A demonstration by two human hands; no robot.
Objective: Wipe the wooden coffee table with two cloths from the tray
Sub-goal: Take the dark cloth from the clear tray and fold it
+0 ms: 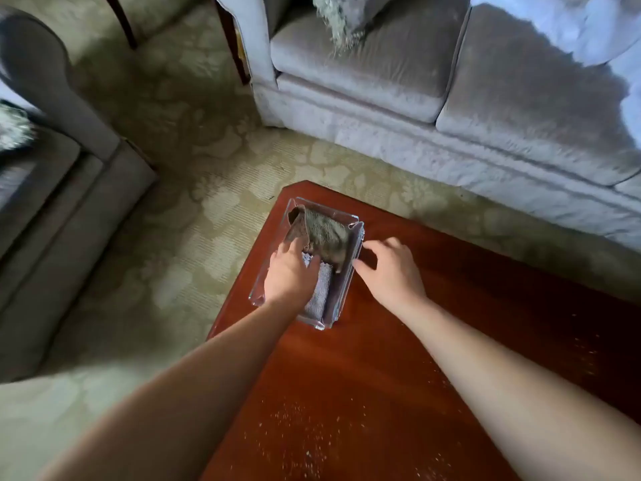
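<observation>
Cloths (321,234) grey, crumpled, perhaps two, clear tray (357,237)

You're looking at a dim room, daylight entering from the upper right; it blows out the sofa (451,109) top corner to blue-white. The left armchair (52,189) sits in deep shadow, detail crushed. Soft light falls on your right forearm; the left forearm is darker. The coffee table (433,341) shows a faint sheen, pale specks readable near the bottom edge. Wide-angle bend curves the furniture lines toward the frame edges. Overall soft, slight motion blur on the left hand (289,276) and right hand (392,272). The clear tray (256,296) catches small glints; the cloth texture inside is possibly smeared by compression.
</observation>
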